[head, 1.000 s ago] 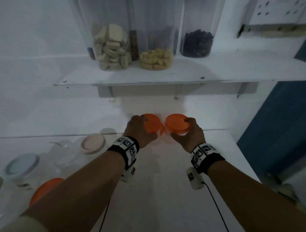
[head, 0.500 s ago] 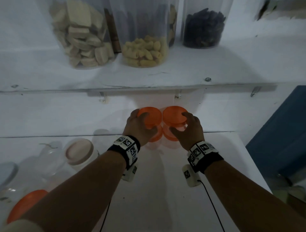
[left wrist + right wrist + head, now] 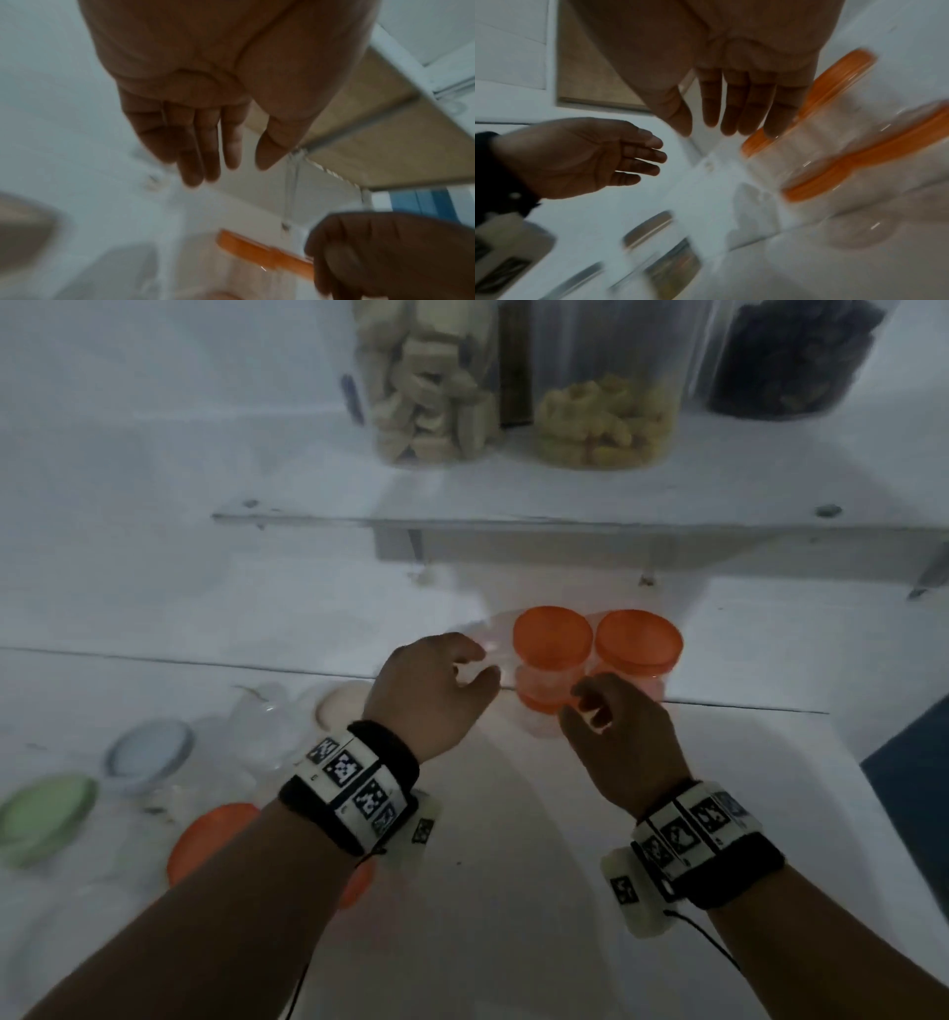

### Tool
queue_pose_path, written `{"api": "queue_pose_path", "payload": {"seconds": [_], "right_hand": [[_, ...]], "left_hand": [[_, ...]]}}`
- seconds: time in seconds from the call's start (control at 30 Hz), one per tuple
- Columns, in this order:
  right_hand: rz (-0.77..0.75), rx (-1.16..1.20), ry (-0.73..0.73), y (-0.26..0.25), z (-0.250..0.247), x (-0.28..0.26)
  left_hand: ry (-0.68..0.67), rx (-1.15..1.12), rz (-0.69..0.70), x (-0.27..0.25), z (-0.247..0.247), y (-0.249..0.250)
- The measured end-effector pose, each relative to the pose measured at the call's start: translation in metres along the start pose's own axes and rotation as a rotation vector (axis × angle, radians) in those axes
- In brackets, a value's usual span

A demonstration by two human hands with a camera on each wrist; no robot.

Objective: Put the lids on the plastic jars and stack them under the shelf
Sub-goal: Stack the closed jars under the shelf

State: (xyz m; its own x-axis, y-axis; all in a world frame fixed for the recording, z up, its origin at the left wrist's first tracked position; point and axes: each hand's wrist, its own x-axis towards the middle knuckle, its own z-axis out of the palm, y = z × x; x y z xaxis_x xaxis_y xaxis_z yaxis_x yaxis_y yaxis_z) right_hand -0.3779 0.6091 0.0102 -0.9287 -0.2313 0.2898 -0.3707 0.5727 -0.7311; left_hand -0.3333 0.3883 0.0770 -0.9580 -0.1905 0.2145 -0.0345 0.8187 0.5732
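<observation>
Two stacks of clear plastic jars with orange lids, the left stack [image 3: 552,642] and the right stack [image 3: 639,644], stand side by side against the wall under the shelf [image 3: 513,526]. My left hand [image 3: 480,667] hovers just left of them, fingers relaxed and empty. My right hand [image 3: 580,711] hangs in front of the stacks, loosely curled, holding nothing. In the right wrist view the right hand [image 3: 708,130] shows straight fingers near the orange-lidded jars [image 3: 808,154]. In the left wrist view the left hand [image 3: 236,168] is spread above an orange lid [image 3: 264,253].
Several more jars sit on the white counter at left: a pink-lidded one [image 3: 341,711], a blue-lidded one [image 3: 149,755], a green-lidded one [image 3: 46,814] and an orange-lidded one [image 3: 215,834]. Tall food containers [image 3: 431,387] stand on the shelf. The counter's right edge [image 3: 873,788] drops off.
Both hands have let go of the orange-lidded jars and drawn back toward me. The stacks stay under the shelf.
</observation>
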Motion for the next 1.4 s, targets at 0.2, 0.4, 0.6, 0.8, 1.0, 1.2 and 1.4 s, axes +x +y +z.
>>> {"api": "queue_pose_path", "payload": {"seconds": [0.2,0.4,0.6,0.8,1.0,1.2,1.4], "right_hand": [[-0.221,-0.022,-0.553,-0.082,0.091,-0.063],[-0.119,-0.21,-0.737,-0.111,0.163,-0.09],[0.024,-0.228,-0.7,-0.116,0.189,-0.104],[0.074,-0.179,-0.613,-0.124,0.189,-0.117],[0.021,-0.069,-0.405,-0.121,0.122,-0.112],[0.016,-0.003,-0.061,-0.097,0.006,-0.085],[0.169,-0.059,0.151,-0.044,-0.074,-0.021]], "left_hand": [[-0.189,0.299,-0.24,-0.085,-0.11,-0.106],[-0.495,0.502,-0.449,-0.122,-0.118,-0.181],[-0.565,0.524,-0.498,-0.112,-0.094,-0.208],[-0.589,0.533,-0.48,-0.104,-0.093,-0.209],[-0.415,0.551,-0.327,-0.095,-0.143,-0.151],[-0.243,0.24,-0.08,-0.067,-0.146,-0.044],[-0.216,0.039,-0.006,0.002,-0.061,0.036]]}}
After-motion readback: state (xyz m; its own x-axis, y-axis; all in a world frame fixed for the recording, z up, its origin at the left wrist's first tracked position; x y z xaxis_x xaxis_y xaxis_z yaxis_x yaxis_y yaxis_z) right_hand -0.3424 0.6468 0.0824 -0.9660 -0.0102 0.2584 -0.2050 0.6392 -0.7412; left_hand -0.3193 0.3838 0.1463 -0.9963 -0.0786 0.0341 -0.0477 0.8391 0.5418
